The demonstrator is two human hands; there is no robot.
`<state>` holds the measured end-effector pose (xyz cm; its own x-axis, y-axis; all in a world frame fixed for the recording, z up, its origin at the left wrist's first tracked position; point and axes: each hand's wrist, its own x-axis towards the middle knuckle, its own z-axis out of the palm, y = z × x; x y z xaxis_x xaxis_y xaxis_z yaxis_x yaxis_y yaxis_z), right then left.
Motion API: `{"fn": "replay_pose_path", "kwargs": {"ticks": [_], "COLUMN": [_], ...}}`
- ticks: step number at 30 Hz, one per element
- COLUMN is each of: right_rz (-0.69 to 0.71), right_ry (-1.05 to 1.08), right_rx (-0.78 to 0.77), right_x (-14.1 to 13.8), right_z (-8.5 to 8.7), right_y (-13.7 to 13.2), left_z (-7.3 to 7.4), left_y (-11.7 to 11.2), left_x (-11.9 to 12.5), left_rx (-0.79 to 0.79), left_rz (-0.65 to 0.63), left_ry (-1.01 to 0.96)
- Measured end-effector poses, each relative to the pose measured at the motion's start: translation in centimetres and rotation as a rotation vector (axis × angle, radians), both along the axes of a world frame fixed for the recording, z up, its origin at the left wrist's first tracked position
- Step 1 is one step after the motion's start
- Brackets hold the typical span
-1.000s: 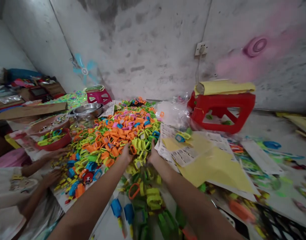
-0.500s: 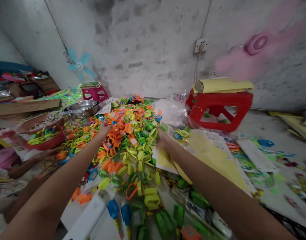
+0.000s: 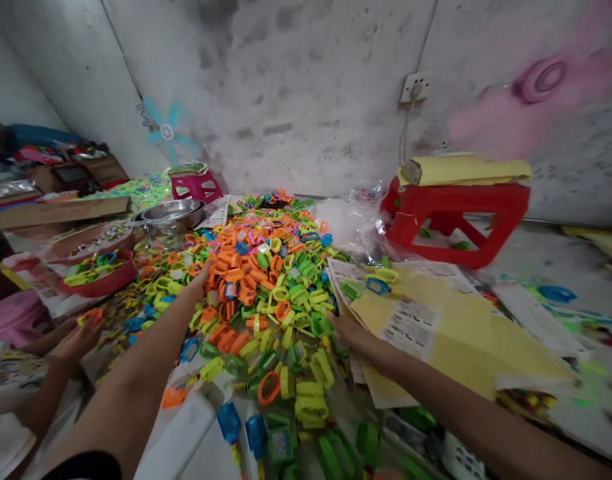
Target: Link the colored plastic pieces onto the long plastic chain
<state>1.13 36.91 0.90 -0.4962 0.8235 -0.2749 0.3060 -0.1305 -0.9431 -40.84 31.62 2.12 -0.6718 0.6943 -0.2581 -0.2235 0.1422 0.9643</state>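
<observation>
A broad heap of plastic pieces that look like toy watches (image 3: 266, 267), in orange, yellow, green and blue, spreads before me. My left hand (image 3: 206, 272) reaches into the orange pieces on the heap's left side, its fingers buried or blurred. At the heap's right edge, low beside the green and yellow pieces, is my right hand (image 3: 347, 333); its fingertips are too unclear to show a grip. Yellow card sheets (image 3: 441, 340) with printed labels lie under and beside my right forearm. Two blue pieces with yellow stems (image 3: 229, 423) lie nearest me.
Another person's hand (image 3: 76, 340) holds a small orange piece at the left. Near it stand a red basin (image 3: 106, 287) and metal bowls (image 3: 171, 212). A red stool (image 3: 456, 250) is at the right, with a spinning pink fan (image 3: 541, 80) above. A white block (image 3: 179, 437) lies in front.
My right hand has moved down and toward me along the heap's edge. More of the yellow sheets now shows. The other person's hand has lifted an orange piece, and the view has shifted slightly.
</observation>
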Motion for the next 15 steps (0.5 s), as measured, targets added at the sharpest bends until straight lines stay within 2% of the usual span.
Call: {"fn": "replay_pose_path", "kwargs": {"ticks": [2,4,8,10,12,15], "right_rz": [0.078,0.158,0.231,0.217,0.19,0.119], "right_ry": [-0.168,-0.246,-0.334,-0.342,-0.339,-0.292], "right_rx": [-0.024,-0.002,0.067,0.096,0.132,0.174], "right_x": [0.0,-0.1,-0.2,-0.3,-0.7,-2.2], "right_z": [0.4,0.9,1.5,1.6,1.5,1.4], "right_y": [-0.7,-1.1,-1.5,-1.6,-1.3,-0.1], "left_z": [0.8,1.9,3.7,4.0,3.9,3.4], "left_y": [2.0,4.7,10.7,12.6,13.1,11.0], "left_x": [0.4,1.6,6.5,9.0,10.3,8.9], "left_rx": [-0.011,-0.002,0.041,0.062,0.071,0.02], "left_rz": [-0.095,-0.19,-0.378,-0.445,-0.473,-0.398], "left_ry": [-0.022,-0.012,0.071,0.143,0.233,0.396]}}
